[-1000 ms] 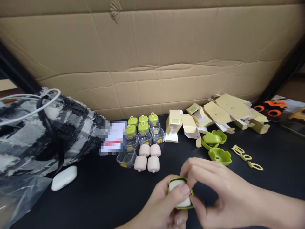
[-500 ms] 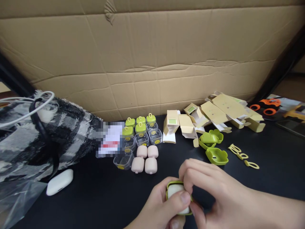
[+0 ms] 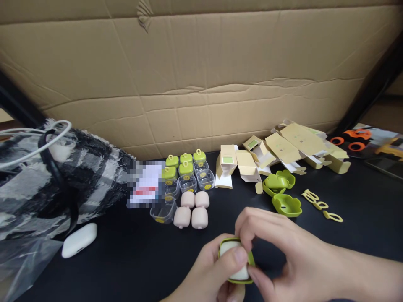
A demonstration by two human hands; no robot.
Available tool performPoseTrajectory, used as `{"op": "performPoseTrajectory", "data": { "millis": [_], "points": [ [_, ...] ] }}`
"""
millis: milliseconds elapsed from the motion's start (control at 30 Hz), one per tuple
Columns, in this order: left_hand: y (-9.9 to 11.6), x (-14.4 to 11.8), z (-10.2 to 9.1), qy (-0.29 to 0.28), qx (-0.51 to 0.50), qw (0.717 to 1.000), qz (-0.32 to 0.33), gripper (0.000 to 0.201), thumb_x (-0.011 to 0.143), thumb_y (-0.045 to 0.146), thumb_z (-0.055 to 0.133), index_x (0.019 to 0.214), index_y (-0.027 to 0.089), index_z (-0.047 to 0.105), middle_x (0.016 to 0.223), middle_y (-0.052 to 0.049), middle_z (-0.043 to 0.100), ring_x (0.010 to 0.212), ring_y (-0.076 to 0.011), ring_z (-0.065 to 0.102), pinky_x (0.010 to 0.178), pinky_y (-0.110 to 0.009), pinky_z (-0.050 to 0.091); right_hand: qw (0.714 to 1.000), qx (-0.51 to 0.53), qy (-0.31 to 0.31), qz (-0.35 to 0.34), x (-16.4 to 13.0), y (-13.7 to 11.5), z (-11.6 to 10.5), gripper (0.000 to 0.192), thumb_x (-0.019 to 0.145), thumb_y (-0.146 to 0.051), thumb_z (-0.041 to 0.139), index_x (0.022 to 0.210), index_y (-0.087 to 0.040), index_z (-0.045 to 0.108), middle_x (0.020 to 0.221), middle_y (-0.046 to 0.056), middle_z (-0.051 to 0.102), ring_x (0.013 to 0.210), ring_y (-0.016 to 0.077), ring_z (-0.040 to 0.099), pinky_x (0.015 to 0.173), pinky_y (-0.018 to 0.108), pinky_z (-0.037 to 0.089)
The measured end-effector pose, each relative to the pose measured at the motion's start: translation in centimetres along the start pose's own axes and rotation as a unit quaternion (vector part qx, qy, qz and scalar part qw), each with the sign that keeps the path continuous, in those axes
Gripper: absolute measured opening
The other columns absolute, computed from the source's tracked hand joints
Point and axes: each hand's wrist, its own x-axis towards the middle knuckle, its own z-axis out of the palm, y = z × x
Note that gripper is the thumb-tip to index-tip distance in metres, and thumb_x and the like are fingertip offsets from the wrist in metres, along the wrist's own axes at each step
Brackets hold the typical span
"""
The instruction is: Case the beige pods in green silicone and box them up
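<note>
Near the front edge of the black table, both of my hands hold one small piece: a white insert in a green rounded frame (image 3: 234, 262). My left hand (image 3: 208, 277) grips it from below, thumb pressed on the white face. My right hand (image 3: 283, 251) pinches its top and right edge with the fingertips. Behind them lie several pink rounded blocks (image 3: 192, 209) and a cluster of clear little boxes with green lids (image 3: 187, 172).
Green flower-shaped shells (image 3: 285, 195), pale yellow loops (image 3: 321, 205) and folded tan cartons (image 3: 283, 151) lie at the right. A white earbud case (image 3: 78, 240), a black-and-white fuzzy bag (image 3: 47, 180) and a plastic bag sit left. A cardboard wall (image 3: 201, 75) stands behind.
The view shifted slightly. My fingers have shifted a little on the green-framed piece; it stays in both hands at about the same spot.
</note>
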Motion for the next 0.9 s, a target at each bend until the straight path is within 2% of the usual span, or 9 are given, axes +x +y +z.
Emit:
{"op": "performPoseTrajectory", "data": {
  "millis": [133,200,267,367,467,533,667,767,900],
  "points": [
    [-0.2,0.5,-0.3,0.024,-0.086,0.995,-0.036,0.059,0.066,0.067,0.067,0.098,0.018,0.057,0.064,0.001,0.063,0.042,-0.0061,0.050,0.039,-0.016,0.030,0.992,0.028,-0.054,0.108,0.3,-0.2,-0.5,0.061,0.059,-0.017,0.077,0.112,-0.023,0.047,0.097,0.002,0.062,0.087,0.0189,0.061,0.074,0.028,0.050],
    [-0.6,1.0,-0.6,0.003,-0.102,0.994,-0.049,0.062,0.062,0.071,0.066,0.092,0.018,0.059,0.065,0.000,0.063,0.048,-0.0085,0.054,0.045,-0.018,0.033,0.978,0.064,-0.094,0.174,0.2,-0.1,-0.4,0.058,0.064,-0.025,0.078,0.114,-0.024,0.046,0.100,0.002,0.063,0.086,0.0190,0.062,0.073,0.029,0.051],
    [-1.2,1.4,-1.1,-0.034,-0.101,0.992,-0.063,0.065,0.060,0.076,0.063,0.086,0.016,0.061,0.066,0.000,0.062,0.051,-0.0091,0.054,0.052,-0.020,0.035,0.966,0.119,-0.111,0.201,0.1,0.1,-0.2,0.048,0.071,-0.029,0.075,0.110,-0.025,0.047,0.101,0.001,0.063,0.084,0.0171,0.063,0.071,0.027,0.051],
    [-1.4,1.5,-1.7,-0.069,-0.086,0.991,-0.078,0.078,0.056,0.085,0.053,0.089,0.015,0.061,0.065,-0.001,0.062,0.057,-0.0121,0.054,0.060,-0.023,0.034,0.974,0.144,-0.073,0.162,0.3,0.5,-0.4,0.048,0.069,-0.022,0.076,0.108,-0.025,0.049,0.103,0.001,0.062,0.094,0.0181,0.061,0.079,0.028,0.051],
    [-0.7,1.2,-1.7,-0.064,-0.066,0.993,-0.070,0.073,0.062,0.084,0.049,0.096,0.019,0.052,0.076,-0.006,0.070,0.059,-0.0155,0.056,0.062,-0.027,0.032,0.989,0.116,-0.023,0.092,1.9,1.3,-1.7,0.049,0.074,-0.017,0.070,0.117,-0.028,0.047,0.103,0.000,0.061,0.095,0.0168,0.061,0.082,0.028,0.052],
    [-0.2,1.0,-1.5,-0.054,-0.057,0.994,-0.074,0.069,0.062,0.081,0.053,0.096,0.021,0.046,0.085,-0.009,0.072,0.059,-0.0157,0.057,0.063,-0.028,0.032,0.997,0.069,-0.004,0.045,3.9,2.3,-2.9,0.047,0.080,-0.019,0.066,0.122,-0.029,0.046,0.105,0.001,0.060,0.091,0.0159,0.062,0.081,0.029,0.053],
    [-0.2,1.0,-1.5,-0.037,-0.044,0.996,-0.073,0.074,0.056,0.081,0.058,0.096,0.019,0.045,0.082,-0.009,0.072,0.057,-0.0134,0.057,0.062,-0.026,0.029,0.999,-0.027,0.031,0.005,9.3,5.2,-4.7,0.053,0.081,-0.028,0.067,0.127,-0.025,0.042,0.121,0.006,0.055,0.099,0.0198,0.060,0.089,0.038,0.051],
    [-0.7,1.2,-1.7,-0.040,-0.035,0.997,-0.053,0.073,0.056,0.079,0.060,0.096,0.020,0.044,0.079,-0.008,0.072,0.054,-0.0118,0.055,0.059,-0.025,0.028,0.997,-0.080,0.011,-0.006,12.7,7.0,-5.2,0.047,0.080,-0.026,0.069,0.121,-0.019,0.049,0.120,0.009,0.056,0.099,0.0214,0.060,0.091,0.042,0.049],
    [-0.9,1.4,-1.5,-0.022,-0.013,0.999,-0.045,0.070,0.057,0.077,0.061,0.095,0.020,0.044,0.076,-0.005,0.071,0.049,-0.0092,0.053,0.056,-0.024,0.027,0.988,-0.147,-0.046,-0.010,14.8,8.3,-5.0,0.035,0.088,-0.029,0.063,0.120,-0.016,0.054,0.116,0.008,0.059,0.095,0.0212,0.062,0.083,0.043,0.052]
  ]
}}
